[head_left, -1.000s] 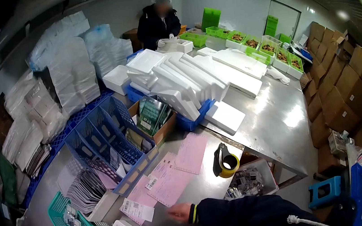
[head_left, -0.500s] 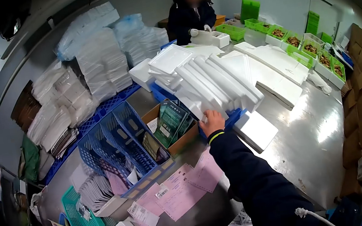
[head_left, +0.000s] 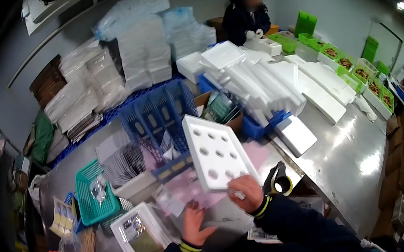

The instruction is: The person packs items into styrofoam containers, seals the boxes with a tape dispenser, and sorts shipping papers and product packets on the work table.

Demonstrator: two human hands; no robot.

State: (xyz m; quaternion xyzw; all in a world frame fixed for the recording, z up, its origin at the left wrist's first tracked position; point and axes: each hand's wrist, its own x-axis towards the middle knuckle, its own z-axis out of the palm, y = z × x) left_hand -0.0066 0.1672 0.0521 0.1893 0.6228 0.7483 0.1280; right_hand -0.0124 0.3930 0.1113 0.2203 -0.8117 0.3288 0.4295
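Note:
My right hand [head_left: 247, 193] grips the lower edge of a white foam lid [head_left: 218, 151], which is tilted up and shows rows of round recesses. My left hand [head_left: 195, 225] is empty, its fingers apart, beside an uncovered white foam box [head_left: 120, 239]. Inside that box lie a printed silvery packet [head_left: 134, 227] and a flat greenish packet [head_left: 147, 248]. Pink paper sheets [head_left: 181, 186] lie partly behind the lid. To the right of my right hand is a black tape dispenser [head_left: 278, 182] with a roll of tape.
Blue file holders [head_left: 160, 113] and a teal basket [head_left: 85, 203] stand at the left. Stacked foam lids [head_left: 262, 86] fill a blue crate [head_left: 257, 126] ahead. Across the table a person [head_left: 246, 17] in gloves handles a foam box. Green trays [head_left: 345, 63] line the far right.
My right hand has come back from the lid stack, now with a foam lid. My left hand has moved off the foam box to its right. The view has shifted, bringing the tape dispenser into sight.

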